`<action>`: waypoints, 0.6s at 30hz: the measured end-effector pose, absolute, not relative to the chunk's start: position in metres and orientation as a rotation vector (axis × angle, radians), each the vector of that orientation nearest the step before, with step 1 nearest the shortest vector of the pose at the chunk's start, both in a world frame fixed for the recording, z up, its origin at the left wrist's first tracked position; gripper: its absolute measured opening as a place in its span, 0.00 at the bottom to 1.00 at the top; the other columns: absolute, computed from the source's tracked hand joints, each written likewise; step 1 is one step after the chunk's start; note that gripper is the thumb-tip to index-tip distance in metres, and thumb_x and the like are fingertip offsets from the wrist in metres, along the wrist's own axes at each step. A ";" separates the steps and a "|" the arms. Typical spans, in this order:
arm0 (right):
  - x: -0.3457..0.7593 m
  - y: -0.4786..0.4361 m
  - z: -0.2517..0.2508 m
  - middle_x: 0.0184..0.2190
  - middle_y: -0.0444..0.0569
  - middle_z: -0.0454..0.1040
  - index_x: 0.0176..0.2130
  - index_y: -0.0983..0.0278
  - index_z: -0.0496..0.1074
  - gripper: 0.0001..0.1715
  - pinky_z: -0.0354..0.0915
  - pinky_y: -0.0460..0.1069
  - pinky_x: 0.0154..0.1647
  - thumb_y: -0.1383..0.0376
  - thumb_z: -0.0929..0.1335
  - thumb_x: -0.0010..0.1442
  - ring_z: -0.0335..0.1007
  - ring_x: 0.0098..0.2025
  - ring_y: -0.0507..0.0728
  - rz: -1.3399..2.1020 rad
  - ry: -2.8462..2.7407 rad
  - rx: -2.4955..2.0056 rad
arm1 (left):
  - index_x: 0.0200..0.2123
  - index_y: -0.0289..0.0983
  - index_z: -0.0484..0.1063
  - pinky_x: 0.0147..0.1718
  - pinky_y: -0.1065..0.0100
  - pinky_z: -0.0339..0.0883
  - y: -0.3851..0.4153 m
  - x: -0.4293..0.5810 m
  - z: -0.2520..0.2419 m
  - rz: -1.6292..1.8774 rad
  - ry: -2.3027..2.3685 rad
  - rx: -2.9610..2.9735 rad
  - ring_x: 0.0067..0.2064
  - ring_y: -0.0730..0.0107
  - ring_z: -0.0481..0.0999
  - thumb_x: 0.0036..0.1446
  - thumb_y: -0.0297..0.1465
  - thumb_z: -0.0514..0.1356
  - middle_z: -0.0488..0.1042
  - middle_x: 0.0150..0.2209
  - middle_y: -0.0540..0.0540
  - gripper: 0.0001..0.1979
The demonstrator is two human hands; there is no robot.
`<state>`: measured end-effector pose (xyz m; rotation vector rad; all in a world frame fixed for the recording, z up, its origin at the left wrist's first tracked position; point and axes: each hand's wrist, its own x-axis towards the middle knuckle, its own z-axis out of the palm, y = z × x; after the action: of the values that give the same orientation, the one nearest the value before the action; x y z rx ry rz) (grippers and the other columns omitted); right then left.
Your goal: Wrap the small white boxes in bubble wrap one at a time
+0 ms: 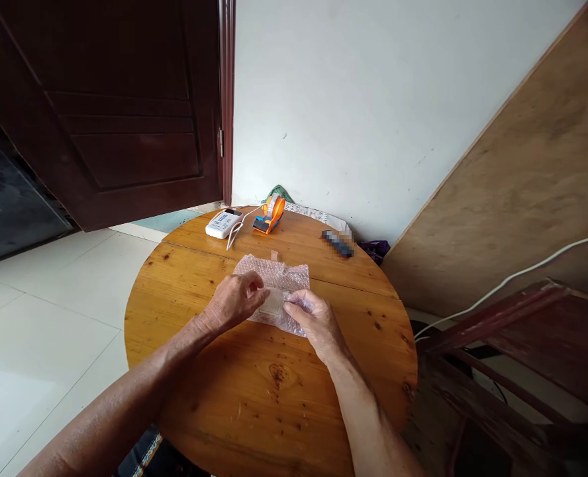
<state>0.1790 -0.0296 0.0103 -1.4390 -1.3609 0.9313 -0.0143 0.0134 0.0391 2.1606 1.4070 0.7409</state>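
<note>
Bubble wrap [274, 273] lies on the round table [254, 397], its near part bunched under both sets of fingers and its far edge flat beyond the fingertips.

Left hand [235, 301]: fingers curled shut onto the wrap, with the thumb reaching toward a pale strip [274, 303], likely tape, that sits between the two hands. Right hand [314, 318]: fingers bent down, tips clamped on the wrap just right of that strip. Cannot tell whether anything is inside the wrap.

Judgement on doing this well:
- Pin the fold with one hand.
- Rub the strip down from its middle outward with the other thumb, so it beds without wrinkles.
- Press lightly. The film looks likely to slide on the glossy wood, and bubbles pop under hard pressure.

Just past the fingertips, a short tab [274, 255] sticks up at the wrap's far edge. Further out is an orange tape dispenser [270, 215], with a white device [223, 223] and its cord left of it. A blurred dark object [338, 243] lies beyond the right fingers. All three are well apart from the hands, and nothing lies between them and the wrap.

Outside the table:
- a dark door [125, 112] to the far left
- a leaning wooden board [522, 185] to the right
- a white cable [512, 275]
- a dark wooden frame [522, 344] near the right forearm, the only thing close enough to crowd an elbow
</note>
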 end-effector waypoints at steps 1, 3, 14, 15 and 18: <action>0.178 -0.029 0.009 0.21 0.40 0.64 0.27 0.61 0.69 0.10 0.58 0.46 0.26 0.57 0.70 0.52 0.58 0.24 0.51 0.943 -1.355 -1.423 | 0.37 0.38 0.76 0.36 0.67 0.67 0.014 -0.016 0.038 0.760 1.374 2.127 0.36 0.63 0.78 0.56 0.40 0.60 0.80 0.35 0.45 0.12; 0.178 -0.029 0.009 0.20 0.39 0.62 0.26 0.61 0.68 0.12 0.55 0.45 0.25 0.56 0.70 0.52 0.56 0.23 0.50 0.970 -1.348 -1.406 | 0.41 0.37 0.76 0.39 0.66 0.69 0.014 -0.019 0.035 0.778 1.299 2.089 0.41 0.59 0.78 0.53 0.43 0.63 0.80 0.41 0.43 0.18; 0.181 -0.032 0.015 0.22 0.41 0.66 0.27 0.61 0.70 0.12 0.56 0.46 0.26 0.56 0.71 0.50 0.58 0.25 0.51 1.051 -1.384 -1.402 | 0.28 0.34 0.73 0.29 0.73 0.62 0.020 -0.012 0.024 0.758 1.093 1.804 0.28 0.73 0.68 0.49 0.30 0.58 0.71 0.24 0.52 0.06; 0.180 -0.033 0.017 0.22 0.41 0.67 0.27 0.61 0.70 0.11 0.57 0.46 0.26 0.57 0.71 0.49 0.59 0.25 0.51 1.063 -1.396 -1.408 | 0.27 0.34 0.73 0.29 0.74 0.61 0.019 -0.013 0.025 0.751 1.075 1.794 0.28 0.74 0.67 0.48 0.29 0.58 0.70 0.23 0.52 0.05; 0.181 -0.036 0.020 0.22 0.40 0.67 0.25 0.61 0.69 0.10 0.57 0.46 0.25 0.58 0.70 0.49 0.60 0.25 0.51 1.105 -1.406 -1.435 | 0.26 0.34 0.71 0.27 0.74 0.59 0.017 -0.015 0.028 0.735 1.062 1.757 0.26 0.75 0.64 0.47 0.29 0.58 0.67 0.22 0.53 0.05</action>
<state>0.1811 -0.0356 0.0201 -1.4352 -1.4059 1.1045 -0.0151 0.0168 0.0280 1.7573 1.0624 0.7354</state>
